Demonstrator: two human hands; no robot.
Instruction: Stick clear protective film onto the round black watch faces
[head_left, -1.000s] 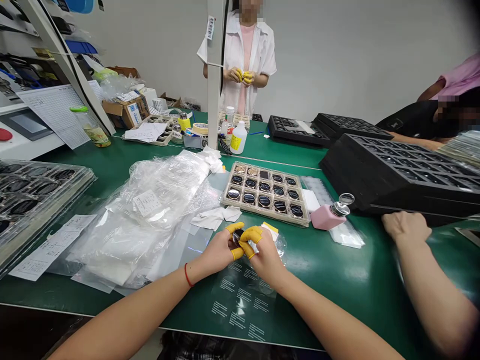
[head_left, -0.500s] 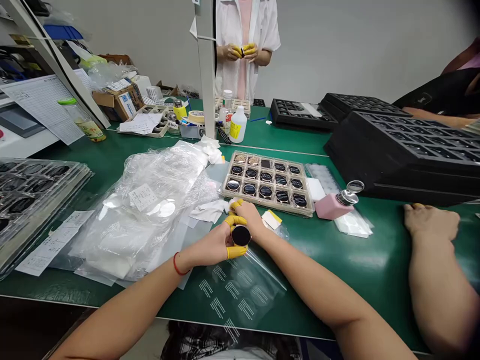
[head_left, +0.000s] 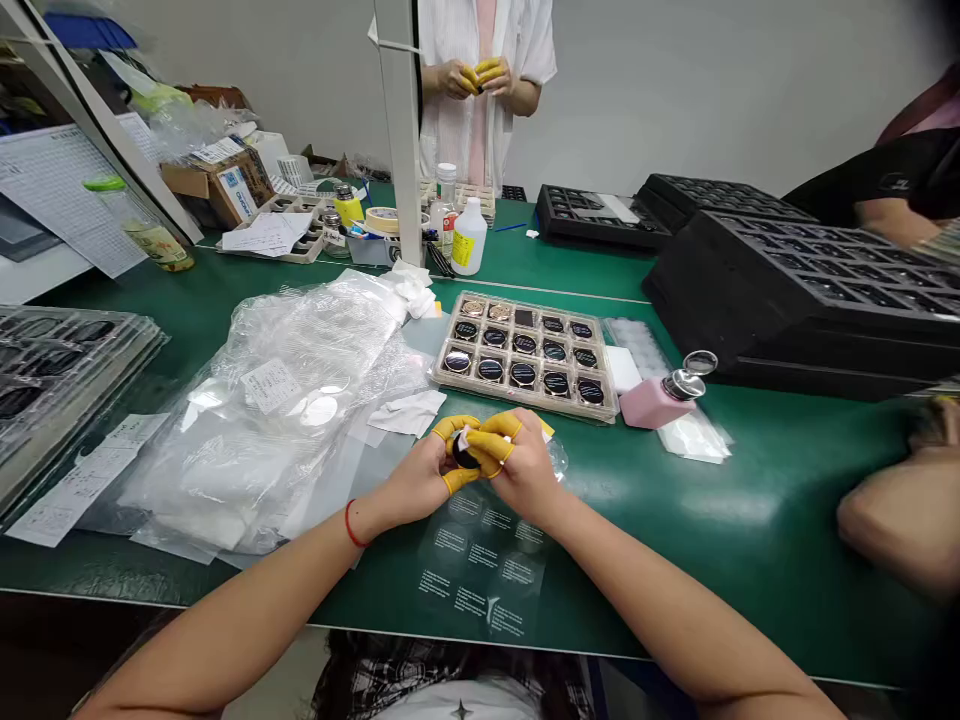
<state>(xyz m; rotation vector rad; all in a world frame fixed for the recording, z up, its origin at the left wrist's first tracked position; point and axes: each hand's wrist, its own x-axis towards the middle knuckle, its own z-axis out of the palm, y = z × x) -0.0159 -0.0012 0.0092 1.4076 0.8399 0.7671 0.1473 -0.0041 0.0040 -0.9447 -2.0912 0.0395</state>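
My left hand (head_left: 416, 482), in yellow finger cots, holds a round black watch face (head_left: 463, 457) by its edge. With yellow-covered fingertips, my right hand (head_left: 526, 470) pinches a small white wipe (head_left: 463, 437) against the black face, partly hiding it. Beneath both hands lies a clear film sheet (head_left: 480, 565) with blocks of white print. Just beyond them is a clear plastic tray (head_left: 517, 400) of round watch faces, most black with white print and two gold-toned. A crumpled white cloth (head_left: 409, 412) rests left of the tray.
Plastic bags (head_left: 292, 340) cover the table's left middle, beside stacked trays (head_left: 67, 360). A pink pump bottle (head_left: 651, 404) stands right of the watch tray. Black foam trays (head_left: 697, 300) rise at the right. Two other people are nearby; one's blurred hand (head_left: 900, 510) is at right.
My right hand has come back from beside the watch tray to the watch face, bringing the white wipe onto it. The co-worker's arm at right has shifted outward.
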